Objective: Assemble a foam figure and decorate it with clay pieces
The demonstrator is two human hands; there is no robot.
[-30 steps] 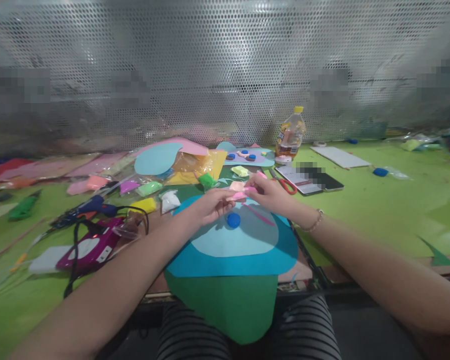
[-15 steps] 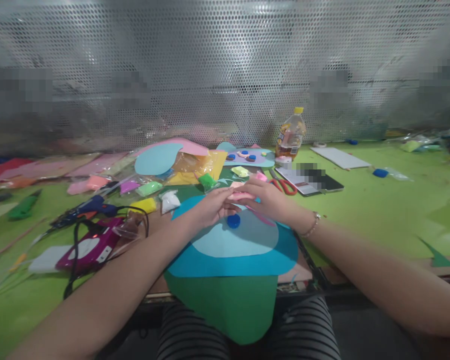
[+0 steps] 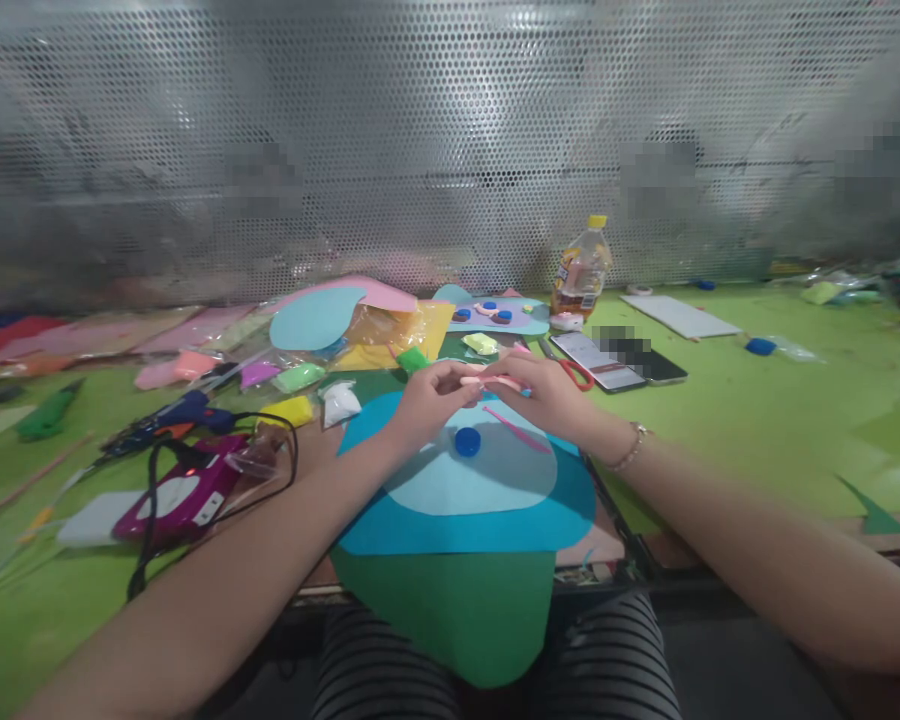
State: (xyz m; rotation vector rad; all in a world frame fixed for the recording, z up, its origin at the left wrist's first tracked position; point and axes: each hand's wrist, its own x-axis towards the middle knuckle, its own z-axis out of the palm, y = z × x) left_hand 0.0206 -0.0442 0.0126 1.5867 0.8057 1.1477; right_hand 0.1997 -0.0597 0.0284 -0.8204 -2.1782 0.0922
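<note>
A thin pale pink strip of what looks like modelling clay [image 3: 493,381] spans the fingertips of both hands. My left hand [image 3: 433,402] pinches its left end between thumb and fingers. On the other end, the fingers of my right hand [image 3: 546,398] are closed, partly covering it. Below the hands lies a light blue rounded paper shape [image 3: 480,488] on a larger bright blue one [image 3: 390,530]. A round dark blue piece [image 3: 467,441] sits on the light blue paper, beside a slim pink tool [image 3: 519,430]. Green paper [image 3: 450,610] hangs over the table edge beneath.
To the left are a glue gun [image 3: 172,420], a magenta power strip [image 3: 184,500] with a black cable and several coloured clay packets. Red-handled scissors [image 3: 579,374], a phone [image 3: 596,362] and a bottle [image 3: 581,270] stand or lie beyond my right hand. Perforated metal [image 3: 450,150] closes off the back.
My hands have shifted from overlapping around the pink clay to holding it at its ends. It now appears as a narrow strip, and more of the pink tool shows.
</note>
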